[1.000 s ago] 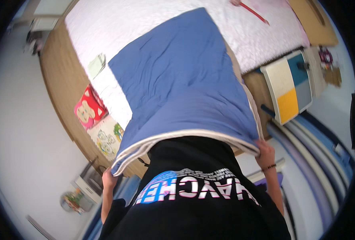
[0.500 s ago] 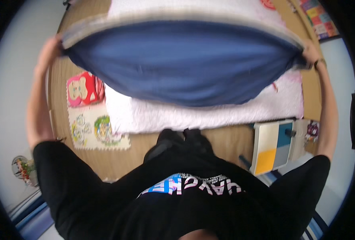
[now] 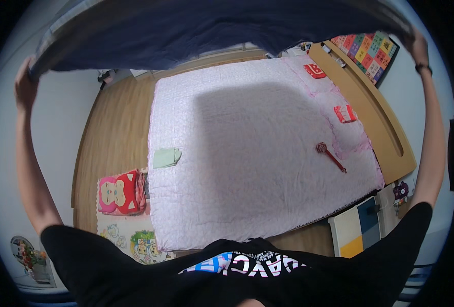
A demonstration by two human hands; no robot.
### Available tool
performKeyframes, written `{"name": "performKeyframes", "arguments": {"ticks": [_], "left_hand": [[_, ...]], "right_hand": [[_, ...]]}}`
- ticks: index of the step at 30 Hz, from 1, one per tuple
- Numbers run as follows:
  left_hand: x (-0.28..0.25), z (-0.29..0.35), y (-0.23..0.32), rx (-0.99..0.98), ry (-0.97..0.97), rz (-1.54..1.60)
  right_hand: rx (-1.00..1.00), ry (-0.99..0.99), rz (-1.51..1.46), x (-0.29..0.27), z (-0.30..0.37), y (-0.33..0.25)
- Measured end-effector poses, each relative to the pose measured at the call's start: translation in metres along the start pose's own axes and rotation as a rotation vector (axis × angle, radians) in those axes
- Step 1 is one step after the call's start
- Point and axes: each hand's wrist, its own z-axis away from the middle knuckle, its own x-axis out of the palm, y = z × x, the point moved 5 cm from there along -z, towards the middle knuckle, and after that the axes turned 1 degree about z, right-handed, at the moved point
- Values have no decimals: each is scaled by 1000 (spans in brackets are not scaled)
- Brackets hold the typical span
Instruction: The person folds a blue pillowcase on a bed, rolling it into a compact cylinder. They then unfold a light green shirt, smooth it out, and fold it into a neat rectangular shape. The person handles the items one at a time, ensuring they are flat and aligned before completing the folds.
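Note:
A wide dark blue blanket [image 3: 196, 36] with a pale border is spread out in the air high in front of me. My left hand [image 3: 26, 84] is closed around its left corner. Over at the right, my right hand [image 3: 417, 48], with a dark band at the wrist, grips the opposite corner. Both arms are raised and stretched apart. The blanket's upper part runs out of the picture. Below it lies a bed with a pale pink quilted cover [image 3: 176, 204], crossed by a broad shadow.
On the bed are a folded light green cloth [image 3: 166, 157], a red stick with a round head [image 3: 333, 157] and two red packets [image 3: 345, 114]. A tan headboard [image 3: 375, 110] borders the right. Left stand a red and pink cushion [image 3: 119, 193] and patterned mat [image 3: 115, 236]; a color-block table [image 3: 357, 227] sits right.
Both hands have lifted the blanket upward and away from the bed. More of the bed cover now shows, with the green cloth, the red stick and the packets in sight.

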Motion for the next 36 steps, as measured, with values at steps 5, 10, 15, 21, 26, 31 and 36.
{"name": "performKeyframes", "arguments": {"ticks": [5, 10, 15, 21, 26, 31, 36], "left_hand": [[-7, 135, 134, 170, -394, 379], [-2, 291, 246, 53, -566, 529], [35, 478, 368, 24, -1017, 642], [54, 646, 479, -51, -1424, 855], [70, 705, 514, -427, -1509, 1046], [162, 714, 479, -1127, -1384, 1198], [260, 751, 449, -1359, -1169, 1132]], "right_hand": [[-22, -220, -343, 22, 191, -77], [-27, -448, -328, 48, 380, -163], [72, -956, -283, 52, 587, -189], [122, -1399, -396, 100, 775, -219], [409, -1393, -508, 135, 796, -223], [947, -1225, -807, 231, 786, -183], [1248, -959, -776, 328, 789, -180]]}}
